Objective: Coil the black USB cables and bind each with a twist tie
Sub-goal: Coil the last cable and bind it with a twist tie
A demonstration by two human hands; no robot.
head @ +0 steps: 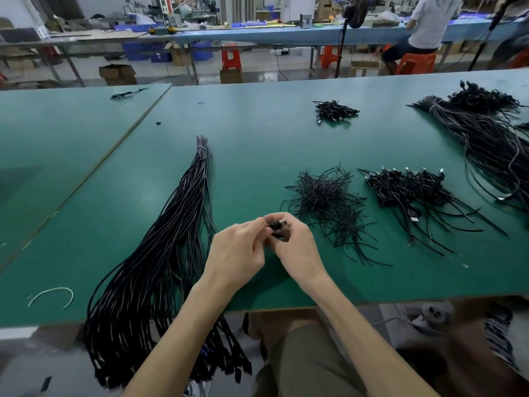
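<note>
Green table [257,124] runs the full width, w/ stock laid out by stage. Biggest item is the loose cable bundle [160,253] on the left, tied at its far end and draping over the near edge, prob so single cables pull out towards the lap. A second big bundle [486,144] lies far right, well apart, likely reserve stock. The pile of coiled cables [406,190] sits right of centre, plugs pointing away: looks like the finished heap. Just left of it is the twist tie pile [326,202], near the right hand so ties are a short reach. A small far heap [335,111] sits further back.

Left hand [237,250] and right hand [297,247] meet above the near-centre of the table. Both have fingers curled and clamped on the held cable [279,229], a small black wad w/ a metal plug tip showing. Whether a tie is on it yet, can't tell; fingers hide the coil. Prob mid-coil or binding
</note>
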